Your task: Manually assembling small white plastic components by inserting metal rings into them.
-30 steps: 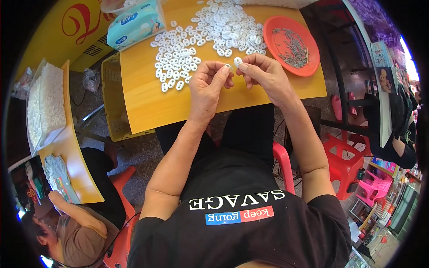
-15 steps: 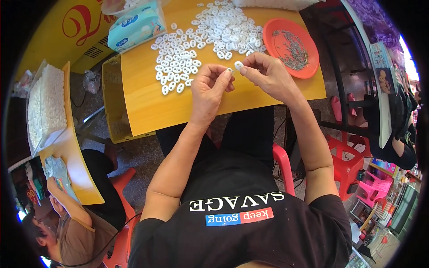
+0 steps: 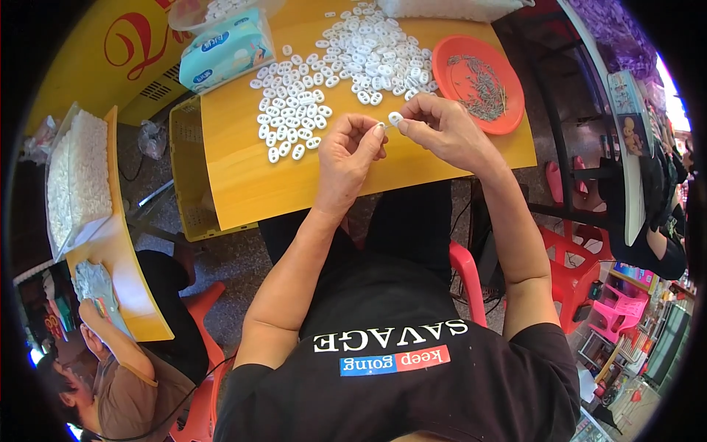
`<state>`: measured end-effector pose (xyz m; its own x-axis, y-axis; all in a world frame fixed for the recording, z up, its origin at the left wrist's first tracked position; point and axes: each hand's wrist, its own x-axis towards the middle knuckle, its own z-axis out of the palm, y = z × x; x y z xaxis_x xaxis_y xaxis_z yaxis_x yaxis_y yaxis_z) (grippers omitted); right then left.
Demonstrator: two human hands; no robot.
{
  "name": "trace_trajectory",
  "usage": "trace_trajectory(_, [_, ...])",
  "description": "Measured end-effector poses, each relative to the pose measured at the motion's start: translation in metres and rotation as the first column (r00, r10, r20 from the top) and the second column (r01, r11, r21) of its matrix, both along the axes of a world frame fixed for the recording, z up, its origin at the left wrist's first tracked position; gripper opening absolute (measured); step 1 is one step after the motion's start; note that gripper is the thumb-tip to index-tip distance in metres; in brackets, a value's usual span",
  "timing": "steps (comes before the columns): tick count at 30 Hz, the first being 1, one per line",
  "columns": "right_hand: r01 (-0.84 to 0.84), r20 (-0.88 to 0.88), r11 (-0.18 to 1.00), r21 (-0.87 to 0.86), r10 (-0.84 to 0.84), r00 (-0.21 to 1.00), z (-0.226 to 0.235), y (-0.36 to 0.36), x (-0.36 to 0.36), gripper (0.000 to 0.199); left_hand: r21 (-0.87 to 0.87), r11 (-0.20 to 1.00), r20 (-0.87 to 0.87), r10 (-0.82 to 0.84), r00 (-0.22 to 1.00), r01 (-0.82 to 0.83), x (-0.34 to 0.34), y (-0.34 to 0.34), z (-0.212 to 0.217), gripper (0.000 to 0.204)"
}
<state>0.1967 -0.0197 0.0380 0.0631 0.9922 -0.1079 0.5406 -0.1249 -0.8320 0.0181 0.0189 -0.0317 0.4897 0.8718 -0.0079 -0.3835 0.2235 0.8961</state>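
Note:
My right hand pinches a small white oval plastic piece between thumb and forefinger. Close beside it, my left hand is closed in a pinch on a thin metal pin, which reaches toward the white piece. Whether the pin has entered the piece is too small to tell. Both hands are raised over the near part of the yellow table. Beyond them lies a heap of similar white two-holed pieces, with several more spread out flat to its left. A red plate at the right carries many loose metal pins.
A blue tissue pack stands at the table's far left, by a clear tub. A clear bag of white pieces lies at the far edge. At left, a person sits at another table; a yellow crate is between.
Both hands stay close together in nearly the same place, still pinching the white piece and the pin. The view has shifted slightly.

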Motion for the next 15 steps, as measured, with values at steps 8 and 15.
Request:
trace_trajectory(8, [0.017,-0.012,1.000,0.022,-0.017,1.000,0.0013,-0.0005,-0.0034,0.029,0.009,1.000,-0.012,0.004,1.000,-0.004,0.0000,0.0014,0.0007,0.011])
trace_trajectory(15, [-0.017,0.012,1.000,0.024,0.017,1.000,0.0050,-0.0033,-0.0015,0.022,0.015,1.000,-0.028,0.007,1.000,-0.007,-0.0005,-0.0008,0.0023,0.011])
